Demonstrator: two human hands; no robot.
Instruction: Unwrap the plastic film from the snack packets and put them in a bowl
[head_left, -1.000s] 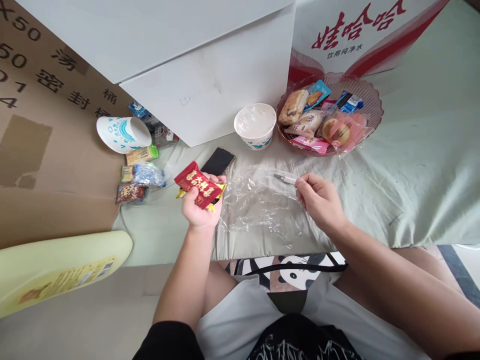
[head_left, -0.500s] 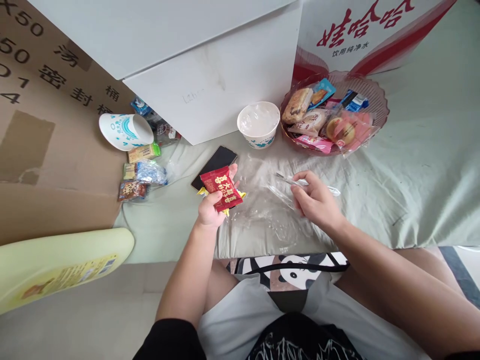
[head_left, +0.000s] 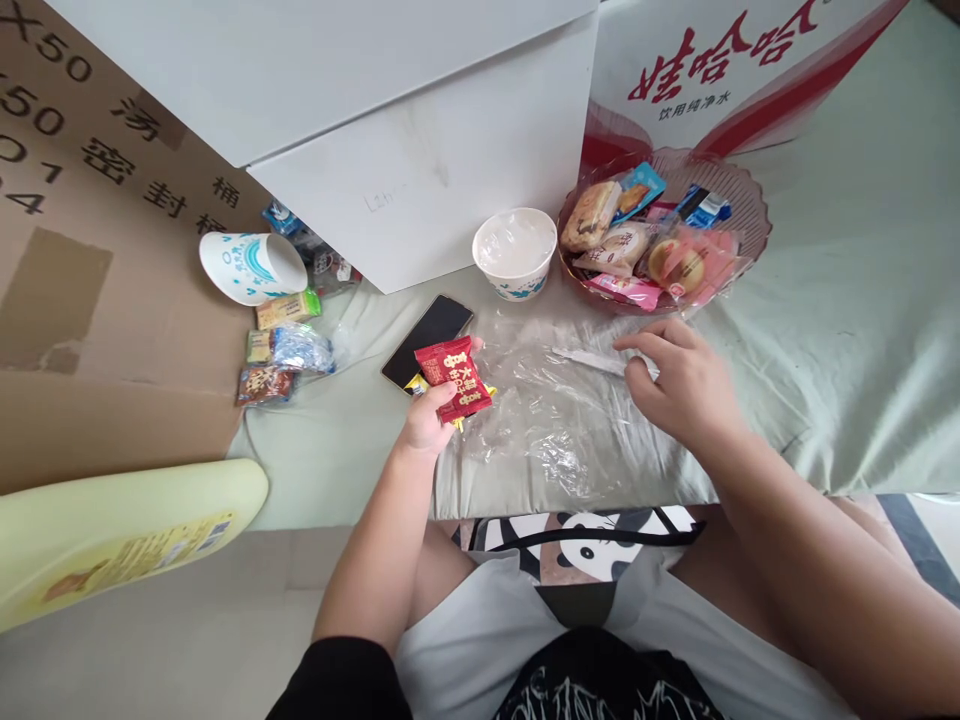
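In my left hand [head_left: 427, 420] is a red snack packet [head_left: 457, 380] with gold lettering, pinned under the thumb. Part of a yellow wrapper [head_left: 417, 384] shows beneath it. My right hand [head_left: 682, 385] is above the cloth with thumb and index finger apart, holding nothing that I can see. Just left of its fingertips lies a slim, whitish tool [head_left: 592, 357] with a thin metallic tip; its far end is hidden by the hand. Crumpled clear plastic film [head_left: 525, 420] spreads between both hands. A dark phone [head_left: 427, 340] rests behind my left hand.
Wrapped snacks fill a pink glass bowl [head_left: 756, 205] at the back right. Beside it stands a paper cup [head_left: 517, 268] lined with plastic. Another paper cup [head_left: 251, 268] tilts above several small packets [head_left: 289, 345] at left. Large boxes [head_left: 420, 170] border the back.
My right hand has let go of the slim tool, which now lies on the film, and moved right. The left hand with the packet has shifted slightly right.
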